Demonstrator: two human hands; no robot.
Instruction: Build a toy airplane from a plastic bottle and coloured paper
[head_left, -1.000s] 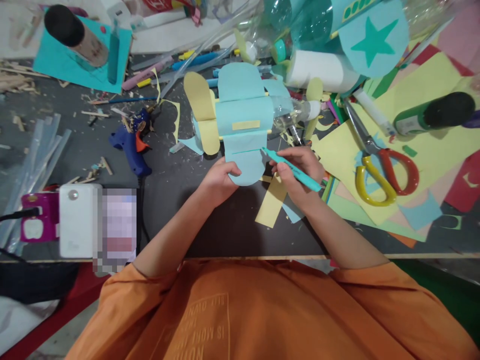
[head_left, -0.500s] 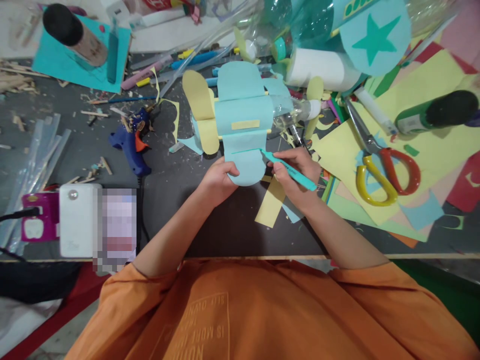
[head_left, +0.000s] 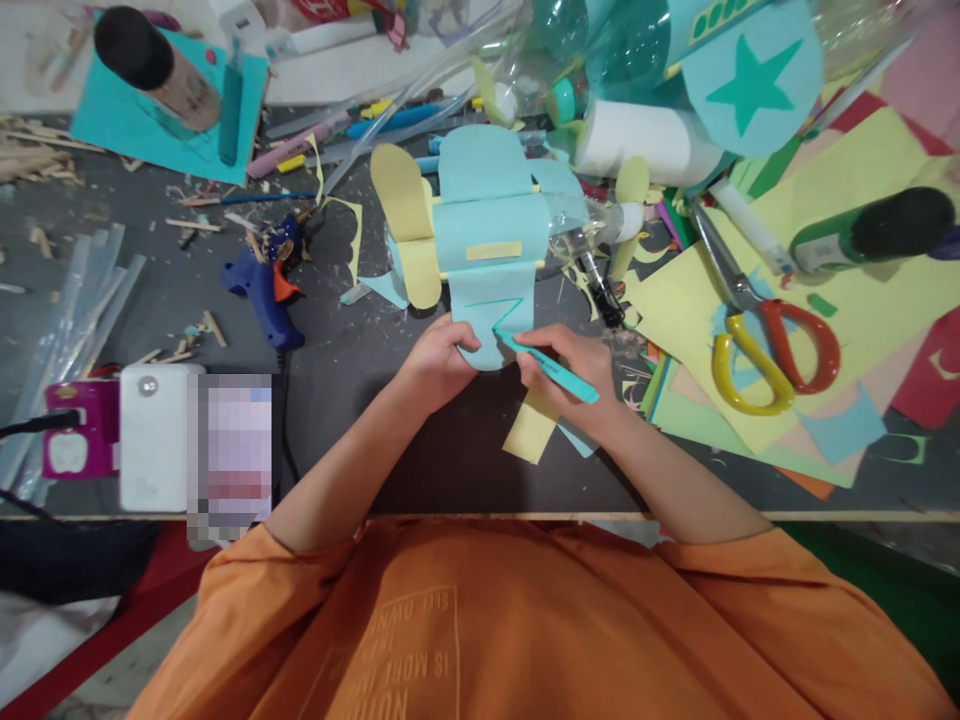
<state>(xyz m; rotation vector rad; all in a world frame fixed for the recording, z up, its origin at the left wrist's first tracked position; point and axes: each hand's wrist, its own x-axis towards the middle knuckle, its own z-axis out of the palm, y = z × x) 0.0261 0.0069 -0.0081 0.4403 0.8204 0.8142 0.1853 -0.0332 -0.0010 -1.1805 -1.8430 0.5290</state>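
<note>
A toy plane (head_left: 491, 222) made of a clear plastic bottle, light blue paper wings and yellow paper tail pieces lies in front of me. My left hand (head_left: 444, 358) pinches the rounded end of its near wing (head_left: 480, 290), thumb on top and fingers underneath. In my right hand (head_left: 571, 368) is a turquoise marker pen (head_left: 559, 372), gripped as for writing. Its tip touches the wing's paper at the lower end of a drawn line. That green line runs across the wing and turns back in a sharp angle.
Scissors (head_left: 757, 320) with yellow and red handles lie on coloured paper (head_left: 862, 230) to the right. A blue glue gun (head_left: 266, 290), a white power bank (head_left: 160, 435) and glue sticks (head_left: 75, 340) are on the left. Bottles (head_left: 622, 50) and a white roll (head_left: 645, 140) stand behind.
The marker tip has moved down and left across the wing, adding a slanted stroke to the first straight line. My left hand keeps its hold on the wing.
</note>
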